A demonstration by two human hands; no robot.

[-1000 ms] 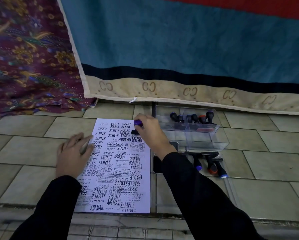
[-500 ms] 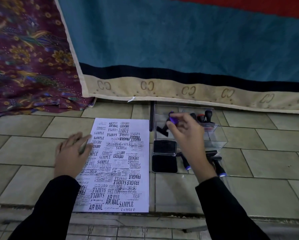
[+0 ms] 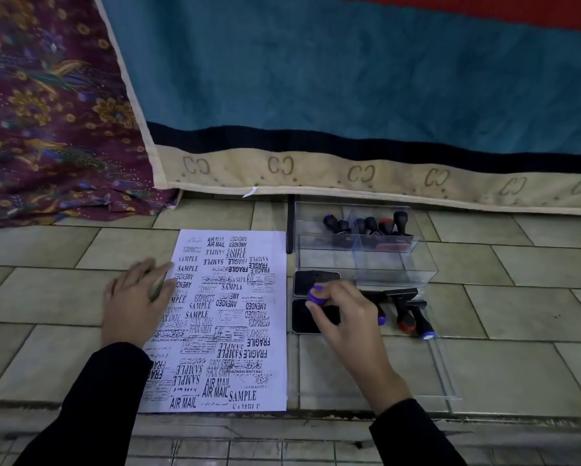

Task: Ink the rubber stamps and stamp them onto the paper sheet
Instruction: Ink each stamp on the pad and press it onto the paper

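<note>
2 hands are busy on the tiled floor (image 3: 534, 297). the left hand (image 3: 136, 307) lies flat, fingers straight, on the left edge of the paper sheet (image 3: 228, 317), which is crowded with black prints. the right hand (image 3: 344, 317) pinches a purple-topped stamp (image 3: 316, 294) over the ink pads (image 3: 302, 319) just right of the sheet. 3 other stamps (image 3: 406, 317) lie beside that hand.

The right hand (image 3: 342, 317) has carried the purple-topped stamp (image 3: 316, 294) off the upper part of the paper sheet (image 3: 228, 317) and past the clear organizer tray (image 3: 366, 260). It now pinches the stamp low over the two black ink pads (image 3: 311, 326).
</note>
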